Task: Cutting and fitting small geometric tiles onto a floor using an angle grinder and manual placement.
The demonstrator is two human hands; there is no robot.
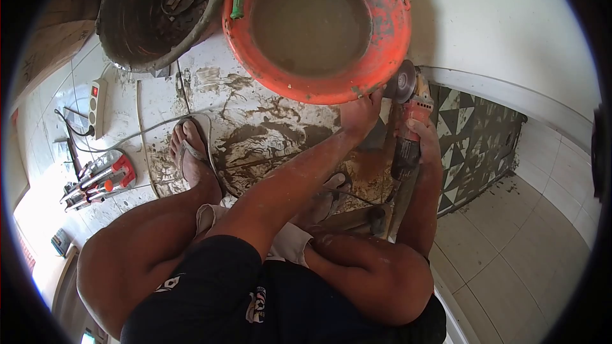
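My right hand [426, 140] is wrapped around the body of a red and dark angle grinder [411, 121]. Its round disc [402, 81] sits beside the rim of an orange-red bucket [274, 86] of murky grey-brown water. My left hand [360, 116] is closed at the near right part of that rim, close to the disc. Whatever lies in its fingers is partly hidden; a dark grey flat piece [375, 135] shows just below it. Patterned tiles [460, 121] with dark and light triangles lie to the right of the grinder.
A dark mortar-caked tub [146, 51] stands at the far left. On the left floor are a white power strip [95, 107], a cable [137, 134] and a red and silver tile cutter [102, 181]. Wet mud smears the white floor [255, 134] around my sandalled feet. A white wall [497, 32] curves along the right.
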